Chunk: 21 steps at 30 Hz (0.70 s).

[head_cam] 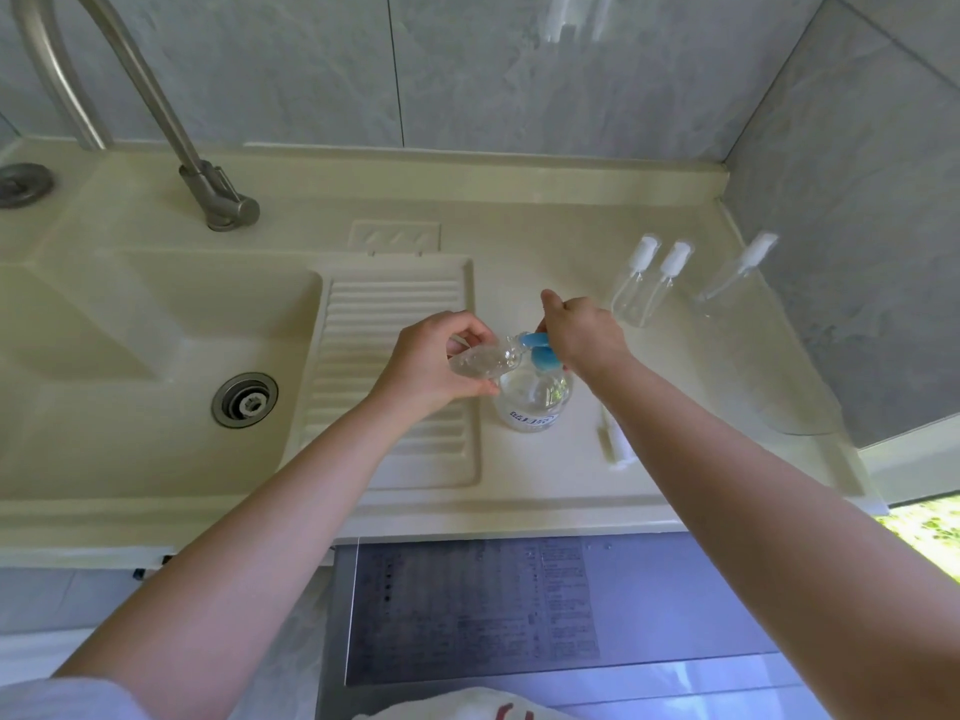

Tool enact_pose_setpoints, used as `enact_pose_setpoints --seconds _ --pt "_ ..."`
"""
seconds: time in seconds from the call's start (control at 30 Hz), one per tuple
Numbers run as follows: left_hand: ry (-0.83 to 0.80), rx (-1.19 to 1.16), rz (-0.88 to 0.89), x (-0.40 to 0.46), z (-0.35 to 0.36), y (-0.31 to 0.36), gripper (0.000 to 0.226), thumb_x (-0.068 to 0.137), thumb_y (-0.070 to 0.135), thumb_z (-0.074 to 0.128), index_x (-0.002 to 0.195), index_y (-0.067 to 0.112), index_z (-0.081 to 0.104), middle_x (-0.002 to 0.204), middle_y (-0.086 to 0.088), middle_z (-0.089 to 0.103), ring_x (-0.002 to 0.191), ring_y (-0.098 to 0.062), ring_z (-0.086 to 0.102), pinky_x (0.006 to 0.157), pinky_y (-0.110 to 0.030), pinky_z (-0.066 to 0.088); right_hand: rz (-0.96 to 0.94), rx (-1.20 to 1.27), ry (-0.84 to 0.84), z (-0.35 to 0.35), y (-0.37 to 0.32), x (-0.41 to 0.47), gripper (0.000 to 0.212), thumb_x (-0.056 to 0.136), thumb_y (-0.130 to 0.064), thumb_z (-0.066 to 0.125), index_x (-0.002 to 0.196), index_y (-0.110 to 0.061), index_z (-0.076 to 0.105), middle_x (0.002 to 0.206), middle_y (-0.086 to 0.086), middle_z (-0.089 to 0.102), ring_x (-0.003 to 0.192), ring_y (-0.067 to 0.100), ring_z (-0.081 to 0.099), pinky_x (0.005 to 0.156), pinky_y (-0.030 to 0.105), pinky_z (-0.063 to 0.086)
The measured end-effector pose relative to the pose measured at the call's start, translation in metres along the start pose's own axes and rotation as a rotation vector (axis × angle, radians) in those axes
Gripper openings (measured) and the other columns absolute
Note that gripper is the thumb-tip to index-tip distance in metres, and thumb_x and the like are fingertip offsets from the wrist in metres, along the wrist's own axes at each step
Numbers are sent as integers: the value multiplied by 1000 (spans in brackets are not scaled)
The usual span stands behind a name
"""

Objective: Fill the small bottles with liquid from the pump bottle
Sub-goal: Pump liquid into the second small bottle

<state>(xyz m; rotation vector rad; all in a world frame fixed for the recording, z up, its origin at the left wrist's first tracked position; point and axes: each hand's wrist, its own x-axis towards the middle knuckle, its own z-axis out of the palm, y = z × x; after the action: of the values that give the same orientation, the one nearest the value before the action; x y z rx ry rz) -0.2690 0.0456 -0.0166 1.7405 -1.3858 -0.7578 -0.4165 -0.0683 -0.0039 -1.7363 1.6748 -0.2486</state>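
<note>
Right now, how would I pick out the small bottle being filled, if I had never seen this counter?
Start at the sink and go right, past the ribbed drainboard, to the pump bottle with the blue top. The small bottle lies tilted in the left hand, its mouth at the blue spout. Unlike the three capped bottles standing by the wall, it is uncapped and held.
</note>
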Motion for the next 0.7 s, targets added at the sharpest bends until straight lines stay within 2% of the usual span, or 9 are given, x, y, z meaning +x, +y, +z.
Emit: enact_pose_setpoints --seconds 0.1,0.17,0.3,0.4,0.5,0.63,0.7 --pt "17 -2 15 0 -2 2 49 50 11 94 89 26 68 93 11 69 85 -6 65 71 -5 42 6 56 -75 -7 1 -2 57 98 -51 29 99 -10 68 87 12 71 67 27 65 85 34 51" --pt "15 5 24 0 -3 3 49 50 12 94 89 27 69 94 12 69 85 -6 64 73 -8 44 3 72 -82 -9 1 -4 54 97 -48 31 100 -10 69 86 11 71 61 25 64 84 33 51" --pt "11 -6 24 2 -3 4 50 49 11 94 88 28 68 93 12 68 84 -4 63 73 -7 43 4 51 -12 -5 -3 -4 49 95 -39 32 98 -9 70 94 15 69 74 34 66 84 36 54" --pt "-5 11 22 2 -3 3 49 50 11 94 88 28 68 94 11 69 85 -4 63 74 -6 42 -11 -22 40 2 -3 -4 50 95 -41 31 95 -11 70 98 15 68 88 37 62 77 35 48" --pt "-16 19 12 2 -2 1 49 50 12 94 89 29 68 96 10 68 86 -6 64 73 -6 43 -8 -38 17 0 -2 -2 51 97 -44 32 97 -10 70 98 15 68 89 36 63 78 35 48" --pt "-7 16 14 2 -4 5 50 50 10 94 89 26 68 93 11 68 84 -4 62 70 -4 40 -5 50 -96 -11 -3 -4 55 99 -48 30 97 -10 69 80 8 69 60 25 65 88 35 53" --pt "-6 10 16 2 -6 7 50 50 9 94 89 26 68 94 10 68 84 -3 62 69 -2 38 -7 64 -103 -13 -2 -5 54 99 -47 31 97 -11 70 75 6 68 55 23 64 88 35 53"
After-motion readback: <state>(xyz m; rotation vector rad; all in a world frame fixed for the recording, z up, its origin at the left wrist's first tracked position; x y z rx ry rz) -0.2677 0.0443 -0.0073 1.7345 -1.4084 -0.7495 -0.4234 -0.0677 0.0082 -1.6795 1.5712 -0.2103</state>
